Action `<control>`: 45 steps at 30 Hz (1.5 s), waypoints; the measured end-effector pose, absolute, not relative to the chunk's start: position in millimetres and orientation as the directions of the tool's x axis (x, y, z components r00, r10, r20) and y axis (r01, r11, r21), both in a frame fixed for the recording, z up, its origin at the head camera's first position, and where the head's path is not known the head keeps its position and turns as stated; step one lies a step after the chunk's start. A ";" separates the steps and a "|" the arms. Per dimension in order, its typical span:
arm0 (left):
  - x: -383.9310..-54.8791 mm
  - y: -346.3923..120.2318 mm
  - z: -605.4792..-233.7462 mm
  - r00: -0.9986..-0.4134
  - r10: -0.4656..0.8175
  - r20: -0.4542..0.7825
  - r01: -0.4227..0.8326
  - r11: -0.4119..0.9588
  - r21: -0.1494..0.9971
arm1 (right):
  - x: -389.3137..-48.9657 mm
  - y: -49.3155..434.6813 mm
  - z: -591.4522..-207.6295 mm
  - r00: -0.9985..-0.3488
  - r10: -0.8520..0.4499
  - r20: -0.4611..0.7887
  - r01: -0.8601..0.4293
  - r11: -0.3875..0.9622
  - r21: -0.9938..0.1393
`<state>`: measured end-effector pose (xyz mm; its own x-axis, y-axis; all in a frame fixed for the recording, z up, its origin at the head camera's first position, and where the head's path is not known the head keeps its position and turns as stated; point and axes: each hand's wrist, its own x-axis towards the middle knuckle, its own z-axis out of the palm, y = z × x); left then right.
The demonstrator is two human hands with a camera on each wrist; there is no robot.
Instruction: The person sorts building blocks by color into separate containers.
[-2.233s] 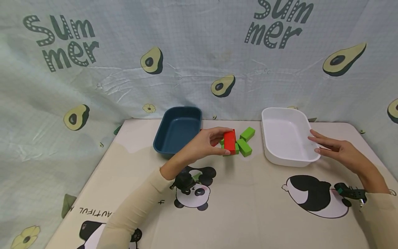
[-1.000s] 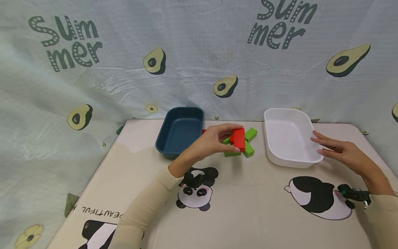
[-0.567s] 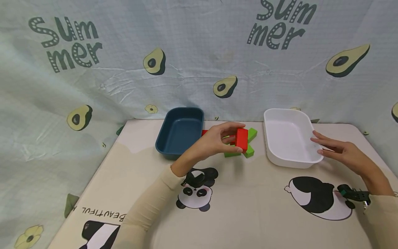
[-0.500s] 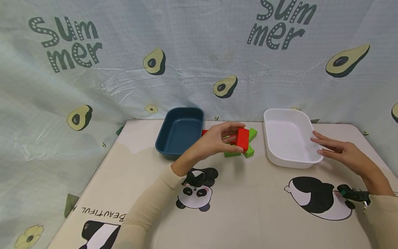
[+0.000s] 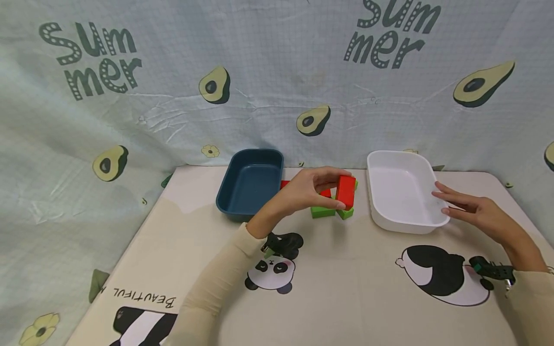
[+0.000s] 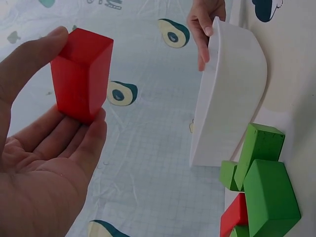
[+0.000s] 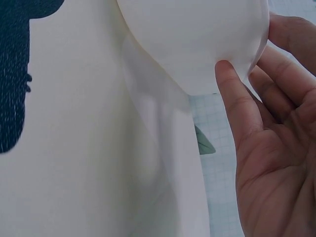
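My left hand (image 5: 303, 190) pinches a red block (image 5: 346, 191) between thumb and fingers, above a small pile. Close up in the left wrist view, the red block (image 6: 81, 74) stands upright between the thumb and fingertips. Several green blocks (image 5: 322, 212) lie below, partly hidden by the hand. Among them sits another red block (image 6: 234, 216). At the right, my right hand (image 5: 480, 211) holds the rim of a white tray (image 5: 404, 226). Its thumb rests on the outer wall, its fingers over the rim, in the right wrist view.
A dark blue tray (image 5: 248, 214) stands left of the pile. Part of a red piece (image 5: 283, 183) shows beside it. Behind the table hangs a printed cloth (image 5: 259, 72). The tablecloth (image 5: 342, 278) carries panda prints.
My left hand has carried the red block rightward and slightly up, from over the pile's left side toward the white tray. My right hand stays at the tray rim.
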<state>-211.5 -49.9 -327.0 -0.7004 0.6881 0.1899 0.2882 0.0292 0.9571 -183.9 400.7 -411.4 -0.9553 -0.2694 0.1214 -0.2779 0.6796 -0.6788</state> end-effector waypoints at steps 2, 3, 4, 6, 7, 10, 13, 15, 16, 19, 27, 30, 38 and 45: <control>-212.1 -48.5 -326.1 -0.700 0.689 0.187 0.286 0.031 0.958 | -183.8 400.2 -410.8 -0.957 -0.265 0.118 -0.272 0.682 -0.678; -212.5 -47.7 -326.0 -0.703 0.688 0.181 0.282 0.036 0.959 | -183.7 399.7 -410.4 -0.957 -0.264 0.116 -0.271 0.684 -0.677; -212.6 -46.9 -325.6 -0.705 0.687 0.176 0.280 0.042 0.959 | -183.8 399.4 -410.1 -0.958 -0.263 0.114 -0.269 0.686 -0.676; -213.3 -45.2 -325.4 -0.714 0.681 0.163 0.271 0.054 0.961 | -183.8 399.2 -409.7 -0.959 -0.261 0.110 -0.265 0.688 -0.676; -213.7 -44.3 -325.6 -0.719 0.678 0.155 0.264 0.060 0.963 | -183.8 399.0 -409.5 -0.960 -0.257 0.108 -0.260 0.688 -0.678; -215.3 -42.3 -326.5 -0.735 0.665 0.131 0.236 0.070 0.969 | -183.7 398.7 -409.3 -0.960 -0.259 0.109 -0.262 0.684 -0.681; -217.3 -40.8 -327.6 -0.747 0.655 0.115 0.212 0.070 0.975 | -183.7 399.0 -409.5 -0.962 -0.253 0.105 -0.255 0.687 -0.680; -219.0 -39.8 -327.9 -0.746 0.655 0.120 0.214 0.066 0.975 | -183.7 399.7 -409.8 -0.959 -0.261 0.107 -0.263 0.687 -0.677; -219.8 -39.2 -328.0 -0.745 0.656 0.124 0.217 0.062 0.974 | -183.8 400.0 -410.0 -0.959 -0.262 0.108 -0.264 0.687 -0.677; -222.4 -37.0 -328.4 -0.735 0.664 0.134 0.230 0.059 0.971 | -184.3 400.9 -410.4 -0.959 -0.261 0.110 -0.264 0.683 -0.681; -228.8 -28.1 -329.4 -0.711 0.690 0.137 0.265 0.082 0.961 | -184.3 400.7 -410.7 -0.956 -0.271 0.112 -0.273 0.681 -0.679; -231.3 -24.2 -329.5 -0.701 0.700 0.136 0.272 0.086 0.958 | -184.1 400.6 -410.2 -0.956 -0.270 0.110 -0.271 0.684 -0.677; -237.8 -10.9 -330.8 -0.672 0.728 0.134 0.296 0.098 0.950 | -184.6 399.6 -409.1 -0.962 -0.252 0.105 -0.256 0.694 -0.674; -241.0 2.1 -333.3 -0.681 0.723 0.114 0.256 0.089 0.963 | -184.0 400.4 -408.9 -0.960 -0.261 0.097 -0.257 0.693 -0.674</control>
<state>-241.0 2.1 -333.3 -0.6814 0.7229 0.1144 0.2558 0.0888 0.9626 -184.0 400.4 -408.9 -0.9604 -0.2612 0.0969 -0.2565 0.6932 -0.6736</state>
